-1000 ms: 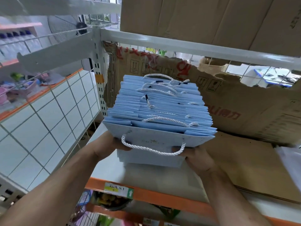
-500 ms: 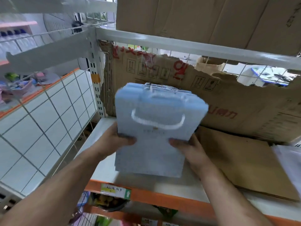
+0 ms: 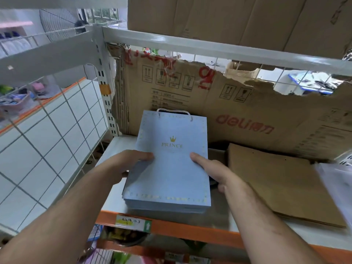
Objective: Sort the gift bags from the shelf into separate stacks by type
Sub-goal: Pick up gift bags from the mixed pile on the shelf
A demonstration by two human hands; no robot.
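Gift bags [image 3: 169, 168] lie flat between left hand [image 3: 125, 164] and right hand [image 3: 219, 172], both gripping edges.

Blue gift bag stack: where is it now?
Head view, centre: the stack lies flat on the shelf between left hand and right hand, left of cardboard sheet.

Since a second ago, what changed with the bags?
The stack of blue gift bags tipped from open tops facing the camera to lying flat on the shelf, handles toward the back. The left hand and right hand kept holding its sides, thumbs on top. The cardboard sheet stayed put.
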